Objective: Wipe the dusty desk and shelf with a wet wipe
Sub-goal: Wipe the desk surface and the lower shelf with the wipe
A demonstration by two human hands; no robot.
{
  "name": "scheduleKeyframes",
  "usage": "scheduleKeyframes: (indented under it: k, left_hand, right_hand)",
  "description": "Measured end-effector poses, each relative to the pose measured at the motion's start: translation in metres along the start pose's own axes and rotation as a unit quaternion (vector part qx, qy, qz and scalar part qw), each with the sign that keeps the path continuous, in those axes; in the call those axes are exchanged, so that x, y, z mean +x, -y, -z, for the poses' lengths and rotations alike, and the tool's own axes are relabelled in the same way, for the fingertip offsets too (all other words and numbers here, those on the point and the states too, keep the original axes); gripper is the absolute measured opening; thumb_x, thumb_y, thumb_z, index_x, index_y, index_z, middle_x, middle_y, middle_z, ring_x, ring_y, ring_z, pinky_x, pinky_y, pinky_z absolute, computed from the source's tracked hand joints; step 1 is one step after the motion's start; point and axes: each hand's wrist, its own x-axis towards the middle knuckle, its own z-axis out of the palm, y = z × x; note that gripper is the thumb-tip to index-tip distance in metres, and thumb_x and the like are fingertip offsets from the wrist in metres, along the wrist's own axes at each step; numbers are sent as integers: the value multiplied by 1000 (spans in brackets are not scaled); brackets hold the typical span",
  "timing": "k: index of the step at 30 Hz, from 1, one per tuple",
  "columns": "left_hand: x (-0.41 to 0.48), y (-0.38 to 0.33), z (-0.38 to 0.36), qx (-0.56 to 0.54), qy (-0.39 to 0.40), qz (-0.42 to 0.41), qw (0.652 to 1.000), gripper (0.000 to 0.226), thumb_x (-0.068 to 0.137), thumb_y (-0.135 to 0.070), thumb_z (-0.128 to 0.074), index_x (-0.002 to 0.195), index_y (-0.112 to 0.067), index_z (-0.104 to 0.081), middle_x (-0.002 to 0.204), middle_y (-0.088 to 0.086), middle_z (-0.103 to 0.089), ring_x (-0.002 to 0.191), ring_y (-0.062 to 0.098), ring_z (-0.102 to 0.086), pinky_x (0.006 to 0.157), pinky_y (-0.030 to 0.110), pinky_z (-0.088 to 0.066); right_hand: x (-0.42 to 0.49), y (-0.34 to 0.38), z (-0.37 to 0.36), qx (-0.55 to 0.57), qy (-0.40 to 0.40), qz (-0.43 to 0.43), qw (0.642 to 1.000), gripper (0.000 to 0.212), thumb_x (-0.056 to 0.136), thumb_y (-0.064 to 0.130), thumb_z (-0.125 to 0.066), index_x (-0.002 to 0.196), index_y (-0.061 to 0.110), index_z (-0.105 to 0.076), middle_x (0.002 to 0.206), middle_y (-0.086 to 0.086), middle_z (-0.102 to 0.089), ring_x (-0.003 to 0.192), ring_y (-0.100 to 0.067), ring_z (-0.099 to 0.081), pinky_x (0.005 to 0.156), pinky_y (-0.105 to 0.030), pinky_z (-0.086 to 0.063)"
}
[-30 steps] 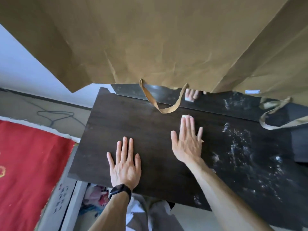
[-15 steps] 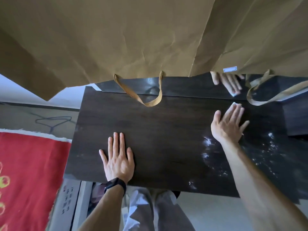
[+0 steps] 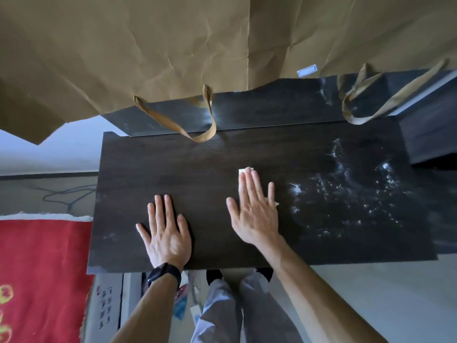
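The dark wooden desk (image 3: 173, 169) lies below me, with white dust specks (image 3: 346, 194) across its right part. My right hand (image 3: 254, 209) lies flat with straight fingers near the desk's middle, pressing a white wet wipe (image 3: 243, 170) down; only corners of the wipe show past the fingertips and beside the little finger. My left hand (image 3: 167, 233) rests flat and open on the desk near its front edge, a black watch on the wrist. A glossy dark panel (image 3: 272, 110) rises along the desk's back edge.
Large brown paper bags (image 3: 173, 45) hang overhead, their handles (image 3: 197, 137) dangling over the desk's back edge. A red cloth (image 3: 42, 268) lies at the lower left, a cable (image 3: 66, 196) on the floor at the left. My legs stand under the front edge.
My right hand has slid the wipe leftward and nearer, from the dusty back right toward the desk's middle. My left hand stayed flat in place.
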Motion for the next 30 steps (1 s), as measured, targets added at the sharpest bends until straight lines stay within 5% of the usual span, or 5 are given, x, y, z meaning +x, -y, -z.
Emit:
scheduleKeyframes:
  k: [6, 15, 17, 23, 30]
  left_hand:
    - [1, 1, 1, 0, 2, -3, 1000, 59, 103, -45, -14, 158, -34, 4, 164, -15, 12, 152, 9, 12, 122, 53, 7]
    - [-1, 4, 1, -26, 5, -15, 1000, 59, 104, -42, -21, 159, -32, -4, 167, -12, 4, 153, 10, 8, 122, 55, 6]
    - [-1, 5, 2, -28, 5, -21, 999, 58, 104, -42, -21, 159, -32, -5, 167, -12, 4, 153, 11, 7, 122, 55, 5]
    - [-1, 6, 1, -39, 6, -28, 999, 59, 104, -43, -19, 159, -32, -4, 167, -12, 5, 153, 12, 7, 121, 57, 5]
    - [-1, 8, -1, -41, 6, -33, 999, 59, 104, -44, -18, 159, -32, -2, 167, -11, 6, 153, 12, 8, 121, 57, 5]
  right_hand:
    - [2, -105, 31, 20, -40, -276, 960, 75, 99, 54, -7, 157, 8, 3, 166, -9, 2, 153, -20, 6, 120, -61, -8]
    - [-47, 68, -24, 1, 7, 34, 999, 69, 103, 46, -26, 158, 10, -3, 166, -3, 3, 152, -14, 11, 122, -53, -7]
    - [-63, 49, -22, -5, 11, 21, 1000, 68, 104, 47, -23, 158, 13, 1, 166, 1, 7, 151, -12, 13, 122, -53, -7]
    - [-105, -19, -10, -22, 0, -216, 976, 69, 102, 52, -12, 157, 14, 7, 165, 0, 13, 151, -14, 16, 122, -56, -7]
    - [-121, 88, -34, 16, 49, 4, 999, 64, 105, 47, -17, 158, 15, -2, 166, 3, 8, 151, -10, 14, 123, -52, -5]
